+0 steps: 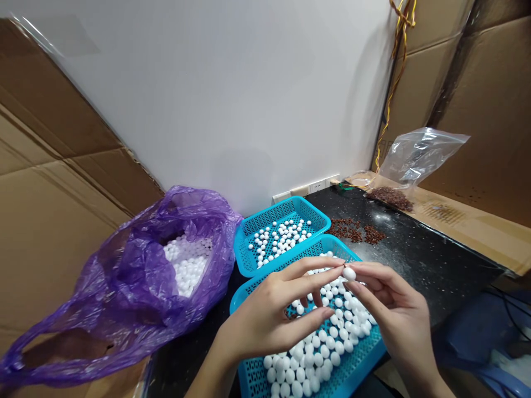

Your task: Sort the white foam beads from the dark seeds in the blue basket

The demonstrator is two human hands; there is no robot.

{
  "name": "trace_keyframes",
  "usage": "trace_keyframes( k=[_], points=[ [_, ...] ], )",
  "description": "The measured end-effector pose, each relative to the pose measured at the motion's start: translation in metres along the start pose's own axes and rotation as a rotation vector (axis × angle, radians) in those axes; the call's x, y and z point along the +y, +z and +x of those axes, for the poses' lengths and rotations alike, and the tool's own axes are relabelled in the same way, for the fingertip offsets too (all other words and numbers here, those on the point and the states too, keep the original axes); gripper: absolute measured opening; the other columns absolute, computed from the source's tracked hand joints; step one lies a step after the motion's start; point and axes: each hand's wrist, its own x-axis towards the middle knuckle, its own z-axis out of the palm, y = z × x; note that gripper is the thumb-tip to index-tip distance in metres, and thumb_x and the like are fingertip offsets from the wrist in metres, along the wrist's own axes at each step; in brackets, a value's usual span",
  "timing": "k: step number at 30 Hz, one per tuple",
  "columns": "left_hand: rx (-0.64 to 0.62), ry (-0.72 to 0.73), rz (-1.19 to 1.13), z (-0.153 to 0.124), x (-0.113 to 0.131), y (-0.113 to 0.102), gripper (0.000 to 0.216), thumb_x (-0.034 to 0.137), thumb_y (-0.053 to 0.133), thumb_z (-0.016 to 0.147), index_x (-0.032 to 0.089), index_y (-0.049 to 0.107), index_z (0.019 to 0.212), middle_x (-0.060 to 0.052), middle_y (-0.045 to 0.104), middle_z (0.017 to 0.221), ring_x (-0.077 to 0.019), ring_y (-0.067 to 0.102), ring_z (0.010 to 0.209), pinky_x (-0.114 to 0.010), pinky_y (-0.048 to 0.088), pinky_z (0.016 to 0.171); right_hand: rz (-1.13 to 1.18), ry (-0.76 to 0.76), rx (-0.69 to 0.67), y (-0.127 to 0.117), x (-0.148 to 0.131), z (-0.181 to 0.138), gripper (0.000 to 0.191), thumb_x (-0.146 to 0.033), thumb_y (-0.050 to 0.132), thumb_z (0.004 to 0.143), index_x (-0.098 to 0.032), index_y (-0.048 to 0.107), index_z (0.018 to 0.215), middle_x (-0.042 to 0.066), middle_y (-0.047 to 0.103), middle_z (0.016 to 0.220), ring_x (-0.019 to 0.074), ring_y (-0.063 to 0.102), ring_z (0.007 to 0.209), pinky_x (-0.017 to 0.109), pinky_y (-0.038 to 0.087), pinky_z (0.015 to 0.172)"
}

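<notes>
Between the thumb and fingertips of my right hand [392, 307] is a small, slightly egg-shaped white ball [349, 273]. My left hand [286, 307] reaches in from the other side, its index and middle fingertips at the ball's upper left and its thumb spread away below. A tiny brown speck shows at the top of the ball, by the left fingertips; whether they hold it is unclear. Both hands are above a blue perforated basket [346, 381] with many similar white balls [309, 362], partly hidden by my left hand.
A second blue basket [244, 264] behind holds fewer white balls. On the left, a purple plastic bag [112, 276] stands open with white balls inside. Small brown pieces [350, 229] lie on the black table [435, 271]. A clear zip bag [418, 155] of brown pieces rests on cardboard.
</notes>
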Motion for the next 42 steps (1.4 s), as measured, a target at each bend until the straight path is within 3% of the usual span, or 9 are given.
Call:
trace_keyframes(
  k=[4, 15, 23, 29, 35, 42],
  points=[
    [-0.002, -0.002, -0.013, 0.0004, -0.0012, 0.0008, 0.052, 0.011, 0.056, 0.085, 0.028, 0.044, 0.132, -0.005, 0.046, 0.135, -0.0181, 0.051, 0.114, -0.021, 0.055, 0.075, 0.013, -0.003, -0.007, 0.0004, -0.0003, -0.0002, 0.023, -0.011, 0.065, 0.079, -0.028, 0.07, 0.093, -0.001, 0.071, 0.093, 0.014, 0.067, 0.088, 0.02, 0.056, 0.079],
    [-0.009, -0.016, -0.001, -0.0006, -0.0004, 0.001, 0.051, 0.013, 0.057, 0.085, 0.028, 0.045, 0.132, -0.006, 0.047, 0.135, -0.0179, 0.055, 0.109, -0.02, 0.055, 0.069, -0.004, -0.02, 0.025, 0.0012, 0.0011, -0.0014, 0.022, -0.011, 0.067, 0.078, -0.028, 0.071, 0.091, -0.001, 0.072, 0.094, 0.0148, 0.068, 0.088, 0.02, 0.057, 0.079],
    [0.006, 0.023, 0.027, 0.0001, -0.0018, 0.0012, 0.05, 0.015, 0.057, 0.085, 0.026, 0.045, 0.133, -0.007, 0.049, 0.133, -0.0192, 0.057, 0.106, -0.032, 0.055, 0.084, -0.032, -0.067, 0.034, 0.0004, 0.0019, -0.0032, 0.023, -0.009, 0.067, 0.078, -0.026, 0.071, 0.092, 0.0, 0.072, 0.094, 0.0148, 0.067, 0.088, 0.02, 0.056, 0.078],
    [0.007, 0.035, 0.023, 0.001, -0.0031, 0.0019, 0.053, 0.013, 0.058, 0.084, 0.027, 0.044, 0.133, -0.005, 0.049, 0.134, -0.0183, 0.055, 0.11, -0.029, 0.054, 0.085, -0.041, -0.071, 0.029, 0.0005, 0.0031, -0.0019, 0.023, -0.009, 0.067, 0.078, -0.027, 0.071, 0.093, -0.002, 0.071, 0.095, 0.0121, 0.067, 0.088, 0.016, 0.054, 0.08],
    [0.002, 0.04, 0.013, 0.0017, -0.0038, 0.0028, 0.055, 0.01, 0.058, 0.082, 0.025, 0.044, 0.133, -0.005, 0.048, 0.135, -0.0176, 0.054, 0.111, -0.022, 0.055, 0.072, -0.049, -0.067, 0.039, 0.0016, 0.0028, -0.0035, 0.023, -0.01, 0.067, 0.078, -0.027, 0.071, 0.092, -0.004, 0.072, 0.094, 0.0111, 0.066, 0.089, 0.014, 0.054, 0.08],
    [0.002, 0.015, 0.013, 0.0017, -0.0042, 0.0033, 0.054, 0.012, 0.059, 0.082, 0.026, 0.046, 0.132, -0.004, 0.049, 0.135, -0.0171, 0.057, 0.108, -0.024, 0.055, 0.076, -0.057, -0.056, 0.053, 0.0015, 0.0045, -0.0045, 0.022, -0.01, 0.067, 0.079, -0.027, 0.071, 0.092, -0.003, 0.072, 0.093, 0.0115, 0.067, 0.088, 0.015, 0.054, 0.081]
  ],
)
